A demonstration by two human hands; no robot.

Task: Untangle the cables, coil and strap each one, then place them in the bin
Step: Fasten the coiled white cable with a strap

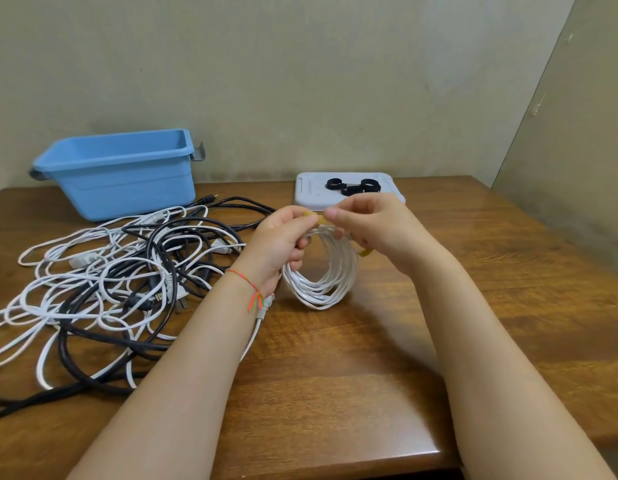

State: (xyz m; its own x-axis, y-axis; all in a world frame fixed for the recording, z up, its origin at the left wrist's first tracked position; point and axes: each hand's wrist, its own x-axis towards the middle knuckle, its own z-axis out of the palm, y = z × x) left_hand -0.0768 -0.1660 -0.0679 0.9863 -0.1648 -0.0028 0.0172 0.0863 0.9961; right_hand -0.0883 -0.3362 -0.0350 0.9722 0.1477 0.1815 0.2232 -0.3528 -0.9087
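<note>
White round cable coil (321, 271), yellow strap (364, 252), both hands pinching

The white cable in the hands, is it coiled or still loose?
Coiled: the white cable hangs as stacked round loops from the left hand, while the right hand works a yellow strap over its top.

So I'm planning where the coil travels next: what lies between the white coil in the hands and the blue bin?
In the head view, the tangle of black and white cables covers the table between the white coil and the blue bin.
</note>
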